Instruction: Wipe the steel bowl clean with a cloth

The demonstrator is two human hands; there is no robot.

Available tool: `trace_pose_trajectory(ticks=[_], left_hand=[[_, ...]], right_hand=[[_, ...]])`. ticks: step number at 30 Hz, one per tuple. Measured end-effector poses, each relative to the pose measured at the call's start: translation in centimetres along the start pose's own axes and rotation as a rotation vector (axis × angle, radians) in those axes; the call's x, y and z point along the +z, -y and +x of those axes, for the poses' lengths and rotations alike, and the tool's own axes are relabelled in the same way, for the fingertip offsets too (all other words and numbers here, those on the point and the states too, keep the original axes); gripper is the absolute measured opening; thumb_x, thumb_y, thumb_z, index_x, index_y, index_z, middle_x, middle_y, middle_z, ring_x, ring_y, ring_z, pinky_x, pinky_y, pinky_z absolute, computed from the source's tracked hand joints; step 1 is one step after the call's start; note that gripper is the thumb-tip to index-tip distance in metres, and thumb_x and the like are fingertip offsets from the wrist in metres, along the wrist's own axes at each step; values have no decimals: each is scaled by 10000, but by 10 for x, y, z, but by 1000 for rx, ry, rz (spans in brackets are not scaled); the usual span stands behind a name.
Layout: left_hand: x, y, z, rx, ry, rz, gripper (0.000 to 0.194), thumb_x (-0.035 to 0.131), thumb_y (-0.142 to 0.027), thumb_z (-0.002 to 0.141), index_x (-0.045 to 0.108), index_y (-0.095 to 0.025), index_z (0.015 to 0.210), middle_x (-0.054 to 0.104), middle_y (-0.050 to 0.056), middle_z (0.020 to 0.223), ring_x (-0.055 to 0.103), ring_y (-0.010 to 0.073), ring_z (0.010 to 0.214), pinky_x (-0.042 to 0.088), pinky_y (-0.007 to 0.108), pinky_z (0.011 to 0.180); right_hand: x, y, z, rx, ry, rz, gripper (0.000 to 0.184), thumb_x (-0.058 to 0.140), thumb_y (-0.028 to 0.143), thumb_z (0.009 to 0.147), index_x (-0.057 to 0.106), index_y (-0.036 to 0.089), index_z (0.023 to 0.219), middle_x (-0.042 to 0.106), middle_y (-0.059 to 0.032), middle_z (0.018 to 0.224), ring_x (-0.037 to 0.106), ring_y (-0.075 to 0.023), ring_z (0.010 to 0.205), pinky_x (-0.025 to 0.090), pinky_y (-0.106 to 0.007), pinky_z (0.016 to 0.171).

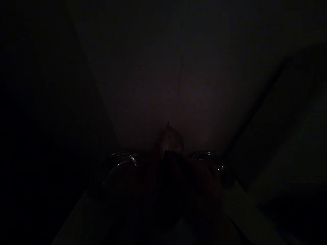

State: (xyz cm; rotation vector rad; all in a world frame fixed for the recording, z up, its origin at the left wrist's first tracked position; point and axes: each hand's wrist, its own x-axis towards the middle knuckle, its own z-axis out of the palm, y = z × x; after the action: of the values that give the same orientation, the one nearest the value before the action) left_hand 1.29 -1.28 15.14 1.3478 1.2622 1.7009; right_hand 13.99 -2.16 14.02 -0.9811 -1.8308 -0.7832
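Note:
Nearly everything is lost in darkness. A small pale, pointed piece [173,137] shows faintly in the middle, and its kind cannot be made out. Low in the picture, a dim reddish shape left of it seems to be my left hand [148,173]. My right hand [213,183] appears as a faint shape on the other side. Both look close to the pale piece, but the dark hides their fingers and whether they touch it. A shiny rounded object [120,163] glints beside the left hand, and a similar shiny rounded object [208,156] lies near the right.
A dark grey surface [143,85] fills the upper middle, with a thin vertical line on it. A dark slanting edge [255,109] runs down the right side. Paler strips [74,217] show faintly at the bottom.

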Motion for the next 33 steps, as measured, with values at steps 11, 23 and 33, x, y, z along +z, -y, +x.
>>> trace_pose_trajectory(ticks=[11,23,33], left_hand=[[3,4,-3,49,-12,-24,159,592,-338,797,632,-204,722,673,24,638,671,216,794,517,260,562],[0,9,-5,89,-31,-11,140,595,-339,797,612,-216,733,690,32,714,656,222,882,536,279,632],[7,12,3,-102,26,-53,288,524,-455,829,609,-209,706,675,34,677,668,207,795,529,263,588]], right_hand=[[-4,-14,7,80,50,-25,286,476,200,883,612,161,1132,628,-96,989,553,-197,842,407,-366,738],[4,4,-4,-27,25,2,295,493,153,862,632,140,1122,653,-110,1021,552,-210,845,393,-400,765],[3,-4,2,28,47,0,285,471,176,888,623,125,1124,643,-124,1027,538,-228,858,402,-411,750]])
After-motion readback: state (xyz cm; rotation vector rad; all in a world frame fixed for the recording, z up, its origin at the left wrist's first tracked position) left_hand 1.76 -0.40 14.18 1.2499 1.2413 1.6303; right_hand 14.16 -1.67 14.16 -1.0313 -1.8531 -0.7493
